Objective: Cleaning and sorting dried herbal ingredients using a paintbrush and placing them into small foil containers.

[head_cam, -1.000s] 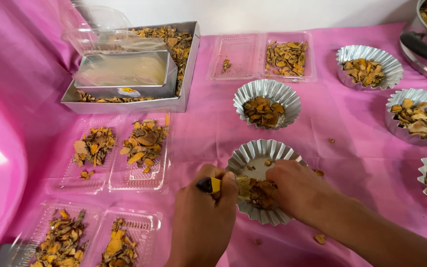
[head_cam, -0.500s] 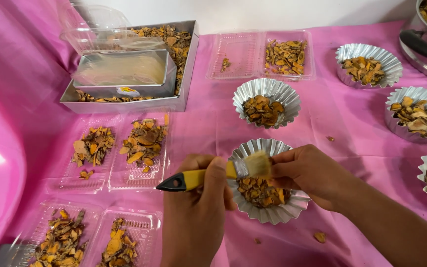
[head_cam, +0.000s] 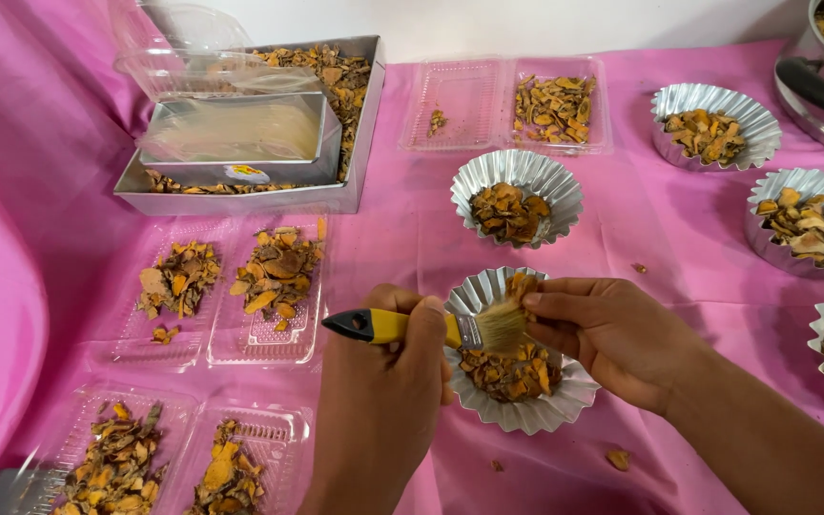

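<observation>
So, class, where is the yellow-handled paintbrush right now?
In the head view, the yellow-handled paintbrush lies level at lower centre, in the left hand, bristles over the fluted foil cup beside the right hand.

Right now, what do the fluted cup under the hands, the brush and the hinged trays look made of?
Fluted cup: thin shiny metal foil, by its crimped silver wall. Brush in the left hand: glossy yellow-and-black handle, probably plastic; metal ferrule; pale bristles, fibre unclear. Hinged trays: clear thin plastic, cloth showing through.
</observation>
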